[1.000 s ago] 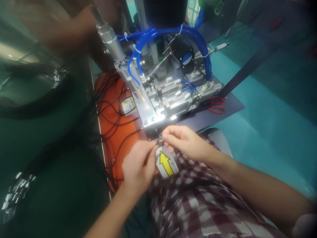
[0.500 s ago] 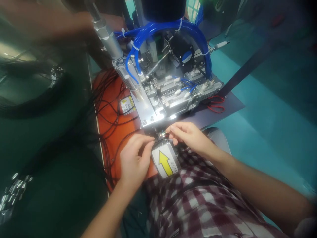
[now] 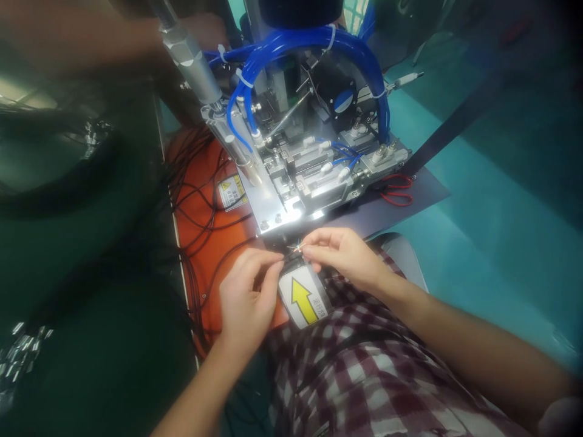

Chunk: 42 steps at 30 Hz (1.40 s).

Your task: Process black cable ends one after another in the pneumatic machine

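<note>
Between thumb and forefinger, my left hand pinches the end of a thin black cable just in front of the machine. Fine coloured wires fan out from that cable end. My right hand is closed in a pinch on these wires from the right; its fingertips hide which strands it grips. Below the wires lies a white label with a yellow arrow. The metal edge of the machine's plate is just beyond both hands.
A machine with metal slides and looped blue air hoses stands ahead. Black cables sprawl over the orange surface at left. Red wire loops lie at the right. Blurred, a co-worker's arm reaches in at upper left.
My right hand has shifted slightly left and down, its fingers drawing closer to the fanned wires. The left hand keeps its pinch on the cable, nearly still.
</note>
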### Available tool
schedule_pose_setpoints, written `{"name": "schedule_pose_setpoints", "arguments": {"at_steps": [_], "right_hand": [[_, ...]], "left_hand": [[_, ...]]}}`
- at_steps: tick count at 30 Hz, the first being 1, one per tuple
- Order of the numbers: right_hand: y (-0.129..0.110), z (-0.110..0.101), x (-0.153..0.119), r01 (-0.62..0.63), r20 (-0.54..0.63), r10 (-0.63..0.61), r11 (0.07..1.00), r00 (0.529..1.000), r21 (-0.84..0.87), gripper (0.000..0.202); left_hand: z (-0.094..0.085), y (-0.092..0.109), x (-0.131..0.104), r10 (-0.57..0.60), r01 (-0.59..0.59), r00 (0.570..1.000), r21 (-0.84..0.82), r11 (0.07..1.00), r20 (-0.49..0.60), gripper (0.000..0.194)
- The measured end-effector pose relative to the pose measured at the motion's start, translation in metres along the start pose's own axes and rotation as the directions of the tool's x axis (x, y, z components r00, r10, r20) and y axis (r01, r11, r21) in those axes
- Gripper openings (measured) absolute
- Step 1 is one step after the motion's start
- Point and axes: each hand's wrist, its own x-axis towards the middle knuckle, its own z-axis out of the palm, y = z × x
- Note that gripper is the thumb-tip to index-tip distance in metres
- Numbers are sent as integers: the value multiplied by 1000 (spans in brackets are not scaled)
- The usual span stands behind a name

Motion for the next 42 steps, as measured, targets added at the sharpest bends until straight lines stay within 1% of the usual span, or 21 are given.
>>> {"name": "schedule_pose_setpoints", "arguments": {"at_steps": [5,8,10,13,16,18,20,24,27,30,32,35,39,42], "right_hand": [[-1,2,0,4,-6,-4,1000,1000,-5,19],[0,2,1,-17,-1,17,999,1000,36,17],[1,0,2,-56,14,54,994,998,95,17],[2,-1,3,-150,32,146,971,989,187,13],[1,0,2,-221,32,220,949,975,226,10],[0,1,1,-202,9,204,960,979,193,11],[-1,3,0,-160,-15,163,979,987,129,12],[-5,3,0,-95,-26,93,993,995,-64,11],[-8,1,3,-36,-58,23,967,998,-251,9],[-10,0,7,-49,-60,29,929,998,-367,12],[-10,-2,9,-72,-64,51,915,997,-396,12],[-9,-5,10,-87,-61,69,915,996,-395,13],[-5,-9,11,-71,-47,57,921,997,-383,15],[-3,-9,12,-69,-40,58,926,998,-371,15]], "left_hand": [[0,1,0,17,-17,1000,2,1000,-2,10],[1,1,-1,20,-20,1000,-2,1000,-9,10],[1,1,-2,17,-17,1000,-4,1000,-15,9],[3,2,-3,0,-1,999,-25,1000,-39,9],[5,2,-5,-17,14,998,-46,999,-64,10],[7,2,-5,-18,15,997,-39,999,-75,10],[7,1,-5,-4,2,996,-20,1000,-84,9],[6,0,-4,82,-78,994,73,994,-67,10],[5,-2,-2,142,-136,989,168,976,-29,11],[5,-4,0,148,-144,989,214,966,-3,14],[5,-4,0,149,-147,989,230,962,11,15],[4,-4,-1,148,-153,988,229,961,41,17],[2,-5,0,150,-166,985,230,959,88,23],[1,-6,1,162,-183,981,249,951,102,24]]}}
